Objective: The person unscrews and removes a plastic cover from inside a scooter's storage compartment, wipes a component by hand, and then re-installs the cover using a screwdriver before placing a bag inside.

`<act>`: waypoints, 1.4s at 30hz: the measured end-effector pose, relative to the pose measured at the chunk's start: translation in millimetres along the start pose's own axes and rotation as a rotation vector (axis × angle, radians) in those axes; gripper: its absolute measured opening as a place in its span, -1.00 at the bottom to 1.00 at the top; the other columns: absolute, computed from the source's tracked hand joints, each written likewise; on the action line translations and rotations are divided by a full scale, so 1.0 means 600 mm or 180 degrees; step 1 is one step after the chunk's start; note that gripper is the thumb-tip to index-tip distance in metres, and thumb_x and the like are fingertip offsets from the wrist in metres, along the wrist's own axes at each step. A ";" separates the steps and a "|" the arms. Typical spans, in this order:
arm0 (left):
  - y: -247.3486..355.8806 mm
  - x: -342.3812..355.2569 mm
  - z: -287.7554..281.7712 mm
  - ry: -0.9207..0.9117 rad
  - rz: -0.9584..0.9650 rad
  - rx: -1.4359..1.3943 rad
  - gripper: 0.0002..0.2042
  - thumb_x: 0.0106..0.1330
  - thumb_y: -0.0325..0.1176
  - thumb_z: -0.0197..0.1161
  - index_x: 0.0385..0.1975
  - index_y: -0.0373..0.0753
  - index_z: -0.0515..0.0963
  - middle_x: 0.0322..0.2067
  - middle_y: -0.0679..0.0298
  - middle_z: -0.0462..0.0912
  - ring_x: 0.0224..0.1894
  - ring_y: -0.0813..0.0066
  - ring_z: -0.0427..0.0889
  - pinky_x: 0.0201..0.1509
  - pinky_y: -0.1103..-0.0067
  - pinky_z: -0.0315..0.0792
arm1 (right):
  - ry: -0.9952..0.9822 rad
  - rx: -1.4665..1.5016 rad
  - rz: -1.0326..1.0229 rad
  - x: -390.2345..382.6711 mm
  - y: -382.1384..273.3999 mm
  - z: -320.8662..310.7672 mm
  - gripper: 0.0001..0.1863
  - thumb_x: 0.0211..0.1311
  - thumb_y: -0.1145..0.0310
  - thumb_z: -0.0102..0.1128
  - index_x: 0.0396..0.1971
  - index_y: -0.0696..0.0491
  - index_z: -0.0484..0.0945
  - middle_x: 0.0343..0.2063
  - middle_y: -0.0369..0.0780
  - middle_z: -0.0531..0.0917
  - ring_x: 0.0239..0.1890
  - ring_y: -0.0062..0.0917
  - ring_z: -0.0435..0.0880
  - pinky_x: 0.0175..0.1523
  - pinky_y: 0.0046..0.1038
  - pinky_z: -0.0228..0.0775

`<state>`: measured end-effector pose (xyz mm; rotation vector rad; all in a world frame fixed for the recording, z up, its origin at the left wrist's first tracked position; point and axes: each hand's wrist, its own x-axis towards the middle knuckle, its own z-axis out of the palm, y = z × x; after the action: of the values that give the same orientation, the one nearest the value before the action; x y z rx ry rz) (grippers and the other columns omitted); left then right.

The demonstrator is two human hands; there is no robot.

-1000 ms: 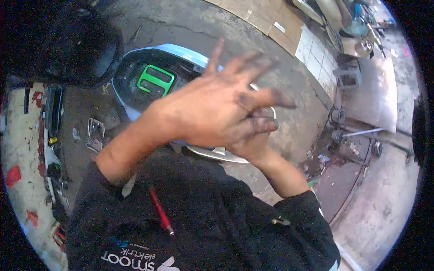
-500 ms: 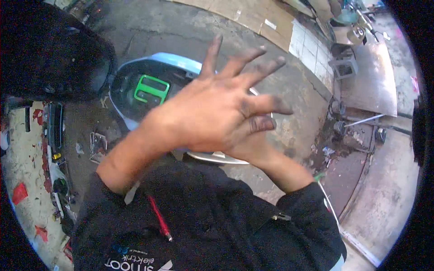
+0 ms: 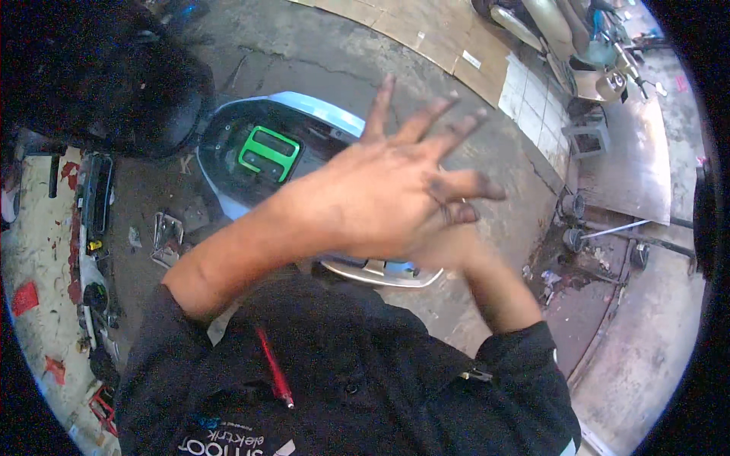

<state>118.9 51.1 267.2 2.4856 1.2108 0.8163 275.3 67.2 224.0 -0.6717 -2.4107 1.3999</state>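
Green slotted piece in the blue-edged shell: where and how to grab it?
Probably pinch the green slotted piece by its middle crossbar, coming from above: dark openings on both sides of that bar suggest finger room. It sits inside the blue-edged shell, whose rim curves around it, so a sideways approach looks worse. I can't tell whether it's fastened down.

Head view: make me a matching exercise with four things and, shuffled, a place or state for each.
Things:
1. left hand
2. green frame
3. red pen
4. white tiles

Places or states:
A. on the black shirt
B. beside the brown cardboard
C. fingers spread
D. inside the blue-rimmed shell

Pairs: 1-C; 2-D; 3-A; 4-B
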 end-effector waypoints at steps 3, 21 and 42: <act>0.003 0.013 -0.012 -0.0039 0.0052 -0.0099 -0.66 0.29 0.02 -0.08 0.01 0.18 0.46 0.24 0.04 0.14 0.33 -0.06 -0.05 0.25 -0.19 -0.37 | -0.1092 0.0253 -0.0311 0.016 0.002 -0.052 -0.31 -0.04 0.18 0.30 0.14 0.04 0.29 0.17 -0.08 0.29 0.24 -0.25 0.19 0.29 -0.24 0.02; -0.006 0.007 0.050 0.0440 -0.0066 -0.0623 -0.57 0.10 0.15 0.02 -0.04 0.23 0.50 0.26 0.07 0.13 0.35 0.05 -0.05 0.23 -0.22 -0.50 | -0.0487 -0.0654 0.0430 0.018 -0.009 0.003 -0.30 -0.05 0.25 0.31 0.14 0.07 0.28 0.11 -0.10 0.34 0.16 -0.26 0.30 0.23 -0.26 0.13; 0.002 0.021 0.035 0.0189 0.0003 -0.0826 -0.53 0.15 0.10 -0.07 0.09 0.28 0.39 0.27 0.14 0.12 0.33 0.04 -0.08 0.30 -0.11 -0.35 | 0.0096 -0.1108 0.0949 0.043 0.000 0.042 -0.28 -0.12 0.25 0.36 0.10 0.11 0.30 0.02 -0.08 0.42 0.07 -0.25 0.39 0.18 -0.28 0.20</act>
<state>138.3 60.4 255.7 2.2679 1.0473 0.9860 241.8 61.6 211.6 -1.1681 -2.6390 1.0577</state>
